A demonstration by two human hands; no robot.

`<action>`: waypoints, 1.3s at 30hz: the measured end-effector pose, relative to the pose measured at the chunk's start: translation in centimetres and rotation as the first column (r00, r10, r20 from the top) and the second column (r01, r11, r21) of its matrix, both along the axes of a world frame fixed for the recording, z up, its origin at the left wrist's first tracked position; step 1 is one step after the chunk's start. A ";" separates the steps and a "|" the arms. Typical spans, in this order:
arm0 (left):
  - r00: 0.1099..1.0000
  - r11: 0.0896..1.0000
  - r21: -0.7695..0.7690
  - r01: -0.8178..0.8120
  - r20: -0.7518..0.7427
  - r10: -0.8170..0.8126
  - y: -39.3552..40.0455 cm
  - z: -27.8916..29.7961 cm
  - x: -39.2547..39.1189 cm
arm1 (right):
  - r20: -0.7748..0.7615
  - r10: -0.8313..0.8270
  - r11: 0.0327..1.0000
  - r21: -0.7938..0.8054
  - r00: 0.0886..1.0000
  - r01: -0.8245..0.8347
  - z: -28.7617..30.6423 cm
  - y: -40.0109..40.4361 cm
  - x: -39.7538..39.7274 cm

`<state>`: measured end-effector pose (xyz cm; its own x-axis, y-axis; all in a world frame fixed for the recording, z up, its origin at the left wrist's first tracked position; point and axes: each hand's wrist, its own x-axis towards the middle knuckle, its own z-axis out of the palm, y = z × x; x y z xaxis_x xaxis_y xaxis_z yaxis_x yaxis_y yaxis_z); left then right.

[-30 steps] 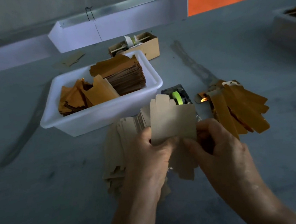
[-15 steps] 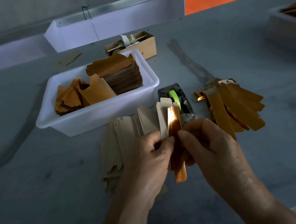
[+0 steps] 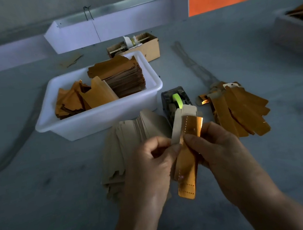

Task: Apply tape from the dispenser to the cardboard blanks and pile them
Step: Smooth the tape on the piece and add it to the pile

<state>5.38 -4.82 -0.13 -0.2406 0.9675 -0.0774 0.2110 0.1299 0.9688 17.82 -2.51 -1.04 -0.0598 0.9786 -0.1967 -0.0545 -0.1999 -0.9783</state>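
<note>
Folded gold-and-grey cardboard blank held upright-ish over the grey tabletop

Its long axis runs near-to-far, top leaning slightly right toward the dark tape dispenser. Left hand and right hand both pinch it, fingers curled.

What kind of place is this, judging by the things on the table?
Probably a small packaging workshop for hand assembly. A white tub holds stacked gold cardboard blanks, a tape dispenser stands beside it, and more folded blanks lie in a fanned pile on the grey worktable.
</note>
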 end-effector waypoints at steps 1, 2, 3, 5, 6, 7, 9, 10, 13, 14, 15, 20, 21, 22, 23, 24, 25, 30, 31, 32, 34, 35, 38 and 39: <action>0.999 0.999 0.016 -0.032 -0.021 0.032 0.0 -0.2 0.0 | 0.004 -0.004 1.000 0.004 1.000 0.004 0.0 0.0 -0.1; 0.998 0.998 0.028 -0.051 -0.046 0.052 -0.1 -0.3 0.1 | 0.012 -0.009 1.000 0.010 1.000 0.009 -0.1 0.1 -0.1; 0.995 0.997 0.037 -0.062 -0.076 0.065 -0.2 -0.4 0.3 | 0.025 -0.013 1.000 0.016 1.000 0.013 -0.1 0.1 -0.2; 0.969 0.993 0.091 -0.072 -0.230 0.092 -0.5 -0.5 1.0 | 0.040 -0.023 0.999 0.027 0.999 0.022 -0.1 0.1 -0.4; 0.915 0.985 0.158 -0.067 -0.383 0.124 -0.6 -0.5 1.5 | 0.044 -0.028 0.999 0.038 0.999 0.027 0.0 0.1 -0.4; 0.832 0.967 0.251 -0.048 -0.525 0.178 -0.5 -0.4 1.9 | 0.045 -0.036 0.998 0.050 0.998 0.034 0.0 0.1 -0.6; 0.753 0.941 0.337 0.003 -0.621 0.220 -0.6 -0.8 2.6 | 0.059 -0.052 0.996 0.069 0.997 0.048 -0.1 0.0 -0.8; 0.730 0.957 0.287 0.036 -0.662 0.171 -0.6 -0.6 3.0 | 0.075 -0.056 0.996 0.075 0.996 0.050 -0.1 0.0 -0.9; 0.658 0.998 0.052 0.040 -0.753 0.013 -1.1 0.4 3.6 | 0.042 -0.046 0.998 0.055 0.998 0.044 -0.1 -0.1 -0.8; 0.642 0.997 0.057 0.054 -0.766 0.008 -1.1 0.6 3.8 | -0.011 -0.036 0.999 0.031 0.999 0.036 -0.1 -0.2 -0.7; 0.614 0.990 0.135 0.043 -0.785 0.081 -1.2 0.6 4.0 | -0.056 -0.026 1.000 0.010 0.998 0.027 0.0 -0.3 -0.6; 0.663 0.953 0.278 0.117 -0.737 0.134 -0.8 -1.1 2.9 | 0.069 -0.041 0.999 0.025 0.997 0.039 0.0 0.2 -0.4; 0.735 0.982 0.188 0.034 -0.671 0.103 -0.7 -0.8 2.7 | 0.089 -0.045 0.998 0.039 0.995 0.042 0.2 0.6 -0.3; 0.849 0.994 0.096 -0.045 -0.520 0.089 -0.6 -0.4 2.4 | 0.098 -0.041 0.998 0.058 0.994 0.036 0.4 0.9 -0.2; 0.950 0.997 -0.017 -0.078 -0.305 0.069 -0.4 -0.3 2.0 | 0.107 -0.027 0.996 0.085 0.994 0.018 0.6 1.2 0.0; 0.991 0.992 -0.113 -0.062 -0.122 0.048 -0.2 0.0 1.3 | 0.125 -0.006 0.994 0.109 0.992 -0.008 0.8 1.5 0.1; 1.000 0.987 -0.159 -0.014 0.008 0.016 0.1 0.2 0.7 | 0.145 0.021 0.992 0.123 0.989 -0.039 1.0 1.7 0.2; 0.968 0.986 -0.167 -0.017 0.243 0.058 0.6 0.5 -0.4 | 0.144 -0.050 0.991 0.131 0.988 0.031 1.2 2.9 1.8; 0.962 0.987 -0.157 -0.044 0.260 0.084 0.7 0.4 -0.6 | 0.178 -0.144 0.979 0.170 0.973 0.114 1.0 3.3 2.5; 0.955 0.986 -0.150 -0.065 0.278 0.106 0.8 0.5 -0.7 | 0.219 -0.221 0.964 0.197 0.950 0.179 0.7 3.6 3.2; 0.937 0.984 -0.151 -0.097 0.319 0.141 0.9 0.5 -1.1 | 0.309 -0.254 0.960 0.194 0.917 0.200 0.2 4.0 4.1; 0.930 0.982 -0.153 -0.111 0.332 0.157 1.0 0.5 -1.2 | 0.341 -0.220 0.970 0.174 0.914 0.169 -0.1 4.1 4.2; 0.913 0.981 -0.165 -0.106 0.373 0.162 1.1 0.4 -1.1 | 0.404 -0.098 0.992 0.109 0.910 0.059 -0.9 4.1 3.7; 0.914 0.982 -0.157 -0.102 0.374 0.155 1.2 0.3 -1.0 | 0.408 -0.084 0.994 0.102 0.909 0.046 -1.0 4.1 3.5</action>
<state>4.35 -3.64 0.13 -0.2885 0.9050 -0.3128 -0.2003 0.2624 0.9439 21.32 1.54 -2.03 0.0722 0.9920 -0.1034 0.3458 -0.1222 -0.9303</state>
